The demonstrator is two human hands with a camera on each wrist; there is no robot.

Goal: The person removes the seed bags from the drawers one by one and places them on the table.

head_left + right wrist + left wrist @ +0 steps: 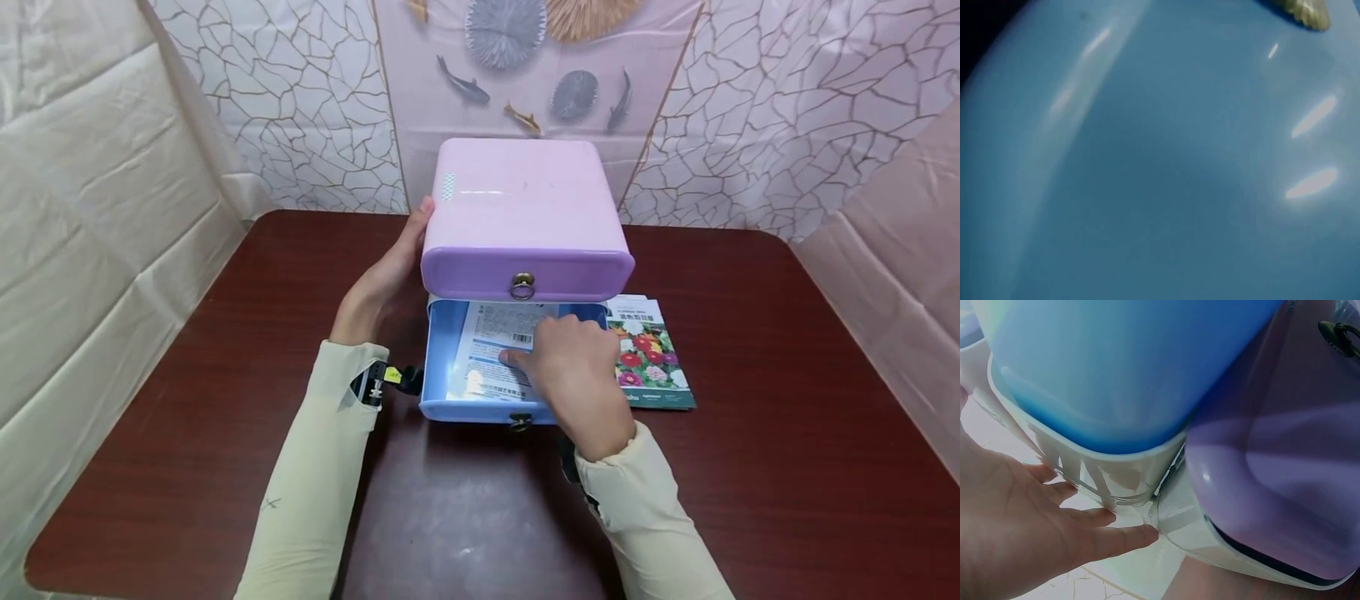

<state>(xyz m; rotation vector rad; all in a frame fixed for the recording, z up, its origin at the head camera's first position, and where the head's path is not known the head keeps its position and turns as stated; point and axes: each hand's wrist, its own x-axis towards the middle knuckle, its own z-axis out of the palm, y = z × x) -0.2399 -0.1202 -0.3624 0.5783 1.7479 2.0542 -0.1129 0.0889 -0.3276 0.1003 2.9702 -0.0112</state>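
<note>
A two-tier drawer box stands on the table; its upper drawer front [472, 275] is purple under a pink top [525, 192]. Below, the blue drawer [468, 412] is pulled out, and a white-and-blue printed packet [491, 342] lies in it. My right hand [581, 375] reaches into this drawer, thumb on the packet; its other fingers bend down out of sight. In the right wrist view the blue drawer front [1166, 156] fills the picture. My left hand [390, 271] rests against the box's left side, fingers [1122, 540] extended along the pale casing [1129, 478].
Right of the box lies a flower-picture seed packet [648, 358], partly behind the drawer and my right hand. Brass ring pulls [522, 287] hang on both drawer fronts. The dark wooden table [780, 417] ends at a patterned cloth backdrop [300, 100].
</note>
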